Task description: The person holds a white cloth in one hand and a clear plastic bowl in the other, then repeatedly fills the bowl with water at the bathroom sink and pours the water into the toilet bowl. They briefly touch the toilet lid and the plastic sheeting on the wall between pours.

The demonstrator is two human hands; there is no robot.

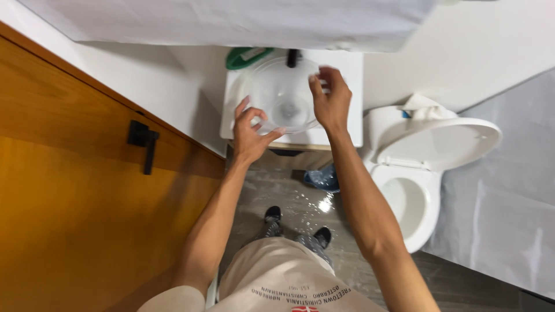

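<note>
A clear round bowl (283, 95) is held over a small white sink (347, 124) set against the wall. My left hand (250, 132) pinches the bowl's near left rim. My right hand (330, 99) grips its right rim from above. A black tap (293, 57) shows at the back of the sink, behind the bowl. The sink's basin is seen only through the bowl.
A wooden door (87, 190) with a black handle (144, 141) fills the left. A white toilet (413, 190) with its lid up stands on the right, a white cloth (425, 107) on its tank. A green item (245, 56) lies behind the sink. Blue plastic (324, 176) lies on the wet grey floor.
</note>
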